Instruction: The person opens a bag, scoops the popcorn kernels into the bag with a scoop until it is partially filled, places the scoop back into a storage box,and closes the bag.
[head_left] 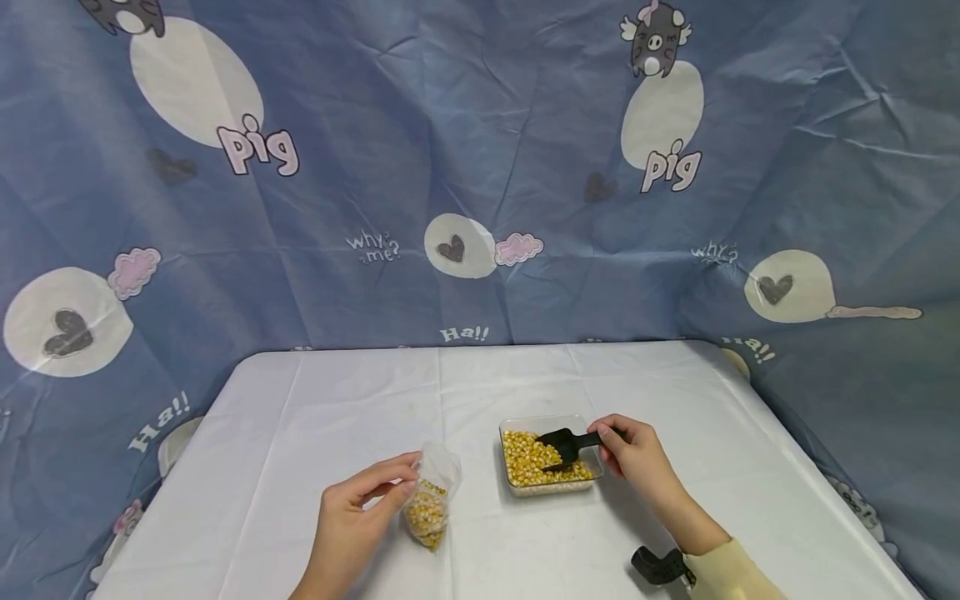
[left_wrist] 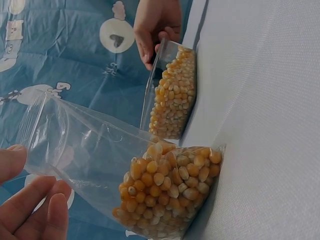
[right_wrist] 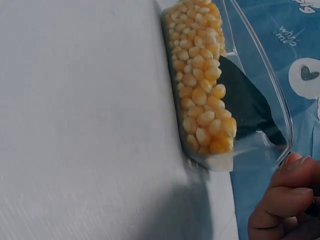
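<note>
My left hand (head_left: 360,504) is beside a clear plastic bag (left_wrist: 95,145) partly filled with corn kernels (left_wrist: 160,185). Its thumb and fingers are spread apart at the bag's upper edge, and the bag's bottom rests on the white cloth. To the right, my right hand (head_left: 633,454) grips the handle of a black scoop (head_left: 566,446). The scoop's blade dips into the kernels inside a clear rectangular container (head_left: 551,490), its dark shape showing through the wall in the right wrist view. My right fingers (right_wrist: 285,200) are close to the container's rim.
A white cloth (head_left: 300,433) covers the table. On it, near my right sleeve (head_left: 731,575), a black curved object (head_left: 660,567) is partly in view. A blue patterned curtain (head_left: 480,167) hangs behind the table and along its sides.
</note>
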